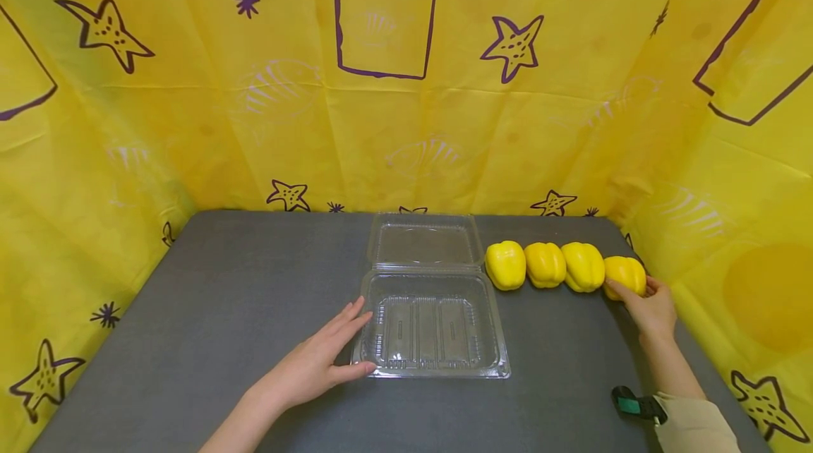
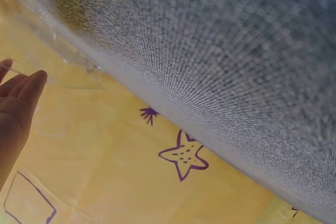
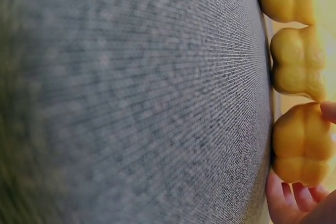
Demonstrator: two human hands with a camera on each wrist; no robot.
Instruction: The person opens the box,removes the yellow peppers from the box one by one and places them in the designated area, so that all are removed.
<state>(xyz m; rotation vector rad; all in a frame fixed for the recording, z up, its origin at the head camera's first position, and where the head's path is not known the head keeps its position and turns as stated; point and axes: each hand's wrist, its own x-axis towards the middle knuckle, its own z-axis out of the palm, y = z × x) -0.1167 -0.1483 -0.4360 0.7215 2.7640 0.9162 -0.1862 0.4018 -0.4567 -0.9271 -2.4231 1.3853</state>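
Note:
A row of yellow bell peppers runs along the table's right side. The one at the row's right end (image 1: 624, 276) sits between the thumb and fingers of my right hand (image 1: 654, 308). In the right wrist view this pepper (image 3: 302, 142) rests on the table, thumb on one side and fingers on the other. Left of it stand three more, the nearest being a large pepper (image 1: 583, 267). A clear plastic clamshell box (image 1: 499, 340) lies unfolded mid-table, its lid (image 1: 425, 243) laid back. My left hand (image 1: 305, 368), fingers extended, touches the box's left edge.
The dark grey table (image 1: 254, 284) meets a yellow printed cloth (image 1: 406, 121) at the back and sides. A black strap with a green patch (image 1: 629, 406) is at the right wrist, by a beige sleeve (image 1: 695, 428). The leftmost pepper (image 1: 505, 266) stands close beside the box.

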